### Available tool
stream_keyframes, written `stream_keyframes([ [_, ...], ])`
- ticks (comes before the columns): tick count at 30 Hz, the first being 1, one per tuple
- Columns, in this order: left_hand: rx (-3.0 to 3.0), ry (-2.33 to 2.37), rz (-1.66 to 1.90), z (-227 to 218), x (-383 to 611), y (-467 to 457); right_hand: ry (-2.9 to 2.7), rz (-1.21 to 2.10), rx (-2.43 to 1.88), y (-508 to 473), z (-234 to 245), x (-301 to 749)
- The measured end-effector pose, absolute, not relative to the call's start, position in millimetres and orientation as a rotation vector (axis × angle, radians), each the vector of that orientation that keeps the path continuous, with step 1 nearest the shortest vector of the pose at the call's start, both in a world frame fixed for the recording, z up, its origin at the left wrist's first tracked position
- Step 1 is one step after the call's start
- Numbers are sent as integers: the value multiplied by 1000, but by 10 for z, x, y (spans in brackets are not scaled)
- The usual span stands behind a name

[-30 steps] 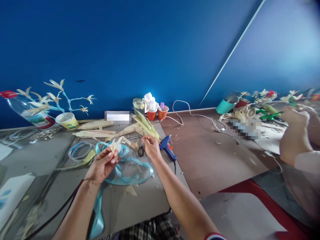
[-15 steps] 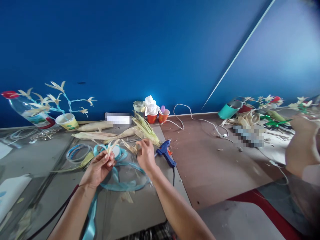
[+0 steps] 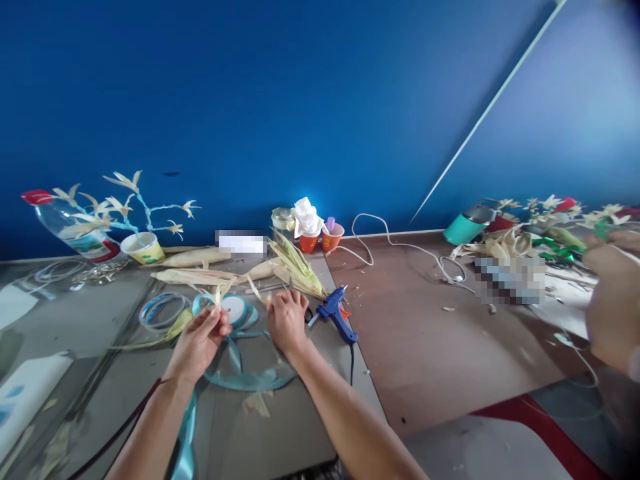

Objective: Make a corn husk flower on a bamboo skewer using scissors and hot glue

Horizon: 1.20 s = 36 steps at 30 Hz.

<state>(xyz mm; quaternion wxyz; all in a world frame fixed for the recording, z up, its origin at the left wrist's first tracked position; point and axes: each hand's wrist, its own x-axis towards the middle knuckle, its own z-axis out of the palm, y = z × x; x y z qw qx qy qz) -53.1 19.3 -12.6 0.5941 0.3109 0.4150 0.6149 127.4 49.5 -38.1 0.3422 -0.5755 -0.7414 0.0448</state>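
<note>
My left hand (image 3: 201,339) pinches a small pale corn-husk flower (image 3: 218,295) by its base, held just above a roll of light blue ribbon (image 3: 233,309). My right hand (image 3: 287,319) is down on the grey table with its fingers curled over husk scraps and scissors near the pile of corn husks (image 3: 295,268); what it grips is hidden. A blue glue gun (image 3: 337,313) lies just right of that hand, its cord running toward me. Loose blue ribbon (image 3: 247,380) loops between my wrists.
At the back left stand a yellow cup with a husk-flower branch (image 3: 143,247) and a tilted plastic bottle (image 3: 75,230). Orange cups (image 3: 320,237) sit by the blue wall. A white cable (image 3: 400,247) crosses the brown board. Another person's hand (image 3: 613,300) works at the right beside more husk flowers.
My right hand has dropped from the husk pile down to the table, closer to my left hand. The left hand has lowered the flower slightly. The view has shifted a little.
</note>
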Motion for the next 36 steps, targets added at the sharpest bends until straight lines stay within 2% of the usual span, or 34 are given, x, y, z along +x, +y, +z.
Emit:
stream_keyframes([
  [6,960,1435,1459,-191,-524,220,-1768,15,-1282,414,-196,1283],
  [18,1423,1639,1449,-130,-599,187,-1895,4,-1255,369,-206,1267],
  [24,1378,1714,1439,-115,-622,181,-1933,-23,-1245,346,-201,1252],
  [29,1163,1372,1544,-43,-575,126,-1963,-68,-1240,324,-209,1238],
  [32,1004,1065,1392,-1,-572,99,-2010,-81,-1240,295,-208,1234],
  [36,985,996,1129,47,-585,68,-2043,-93,-1209,277,-229,1224],
])
